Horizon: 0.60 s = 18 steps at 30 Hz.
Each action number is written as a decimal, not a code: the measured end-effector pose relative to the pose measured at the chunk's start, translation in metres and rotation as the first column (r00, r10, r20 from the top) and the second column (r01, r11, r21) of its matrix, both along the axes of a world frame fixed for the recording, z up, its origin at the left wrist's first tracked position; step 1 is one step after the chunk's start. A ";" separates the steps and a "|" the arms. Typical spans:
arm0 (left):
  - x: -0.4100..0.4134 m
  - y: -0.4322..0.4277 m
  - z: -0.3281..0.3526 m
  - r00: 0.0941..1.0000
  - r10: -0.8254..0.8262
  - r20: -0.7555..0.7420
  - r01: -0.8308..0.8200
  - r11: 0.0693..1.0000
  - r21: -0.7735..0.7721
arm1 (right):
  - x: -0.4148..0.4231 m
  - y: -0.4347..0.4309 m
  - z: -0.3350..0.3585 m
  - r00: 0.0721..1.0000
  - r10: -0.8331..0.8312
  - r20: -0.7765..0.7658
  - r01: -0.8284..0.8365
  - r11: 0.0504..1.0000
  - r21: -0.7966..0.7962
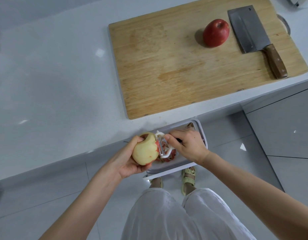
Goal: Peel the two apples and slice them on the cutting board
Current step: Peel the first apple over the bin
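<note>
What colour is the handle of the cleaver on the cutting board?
The cleaver's handle is brown, wood-like; the head view shows it.

There are two apples: one mostly peeled apple (145, 150) and one whole red apple (216, 32). One cutting board (167, 66), one cleaver (250, 32), one peeler (162, 146) and one white bin (172, 168) are in view; the peel scraps (168, 157) in the bin are too tangled to count. Two hands show, the left hand (127, 163) and the right hand (187, 144), and two sandals (188, 181).
</note>
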<state>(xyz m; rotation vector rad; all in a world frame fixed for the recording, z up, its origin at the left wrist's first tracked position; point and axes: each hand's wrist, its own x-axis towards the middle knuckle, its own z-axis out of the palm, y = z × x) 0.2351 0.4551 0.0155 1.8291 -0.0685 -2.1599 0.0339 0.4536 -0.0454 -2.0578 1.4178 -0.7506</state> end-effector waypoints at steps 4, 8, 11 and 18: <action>0.001 0.003 -0.002 0.999 0.012 0.045 -0.012 1.000 0.006 | 0.002 0.002 -0.009 0.999 -0.007 -0.043 0.010 0.998 0.065; 0.000 0.004 -0.003 0.997 0.036 0.070 -0.038 0.999 0.020 | 0.009 0.004 -0.008 0.997 -0.027 -0.075 0.034 0.994 0.102; 0.003 0.006 0.000 0.997 0.058 0.042 -0.059 0.998 0.032 | 0.001 0.003 -0.015 0.974 -0.019 -0.224 0.058 0.984 0.171; 0.008 -0.017 0.012 0.994 0.103 -0.022 -0.104 0.994 -0.040 | -0.015 0.016 -0.023 0.907 -0.006 -0.421 0.188 0.901 0.392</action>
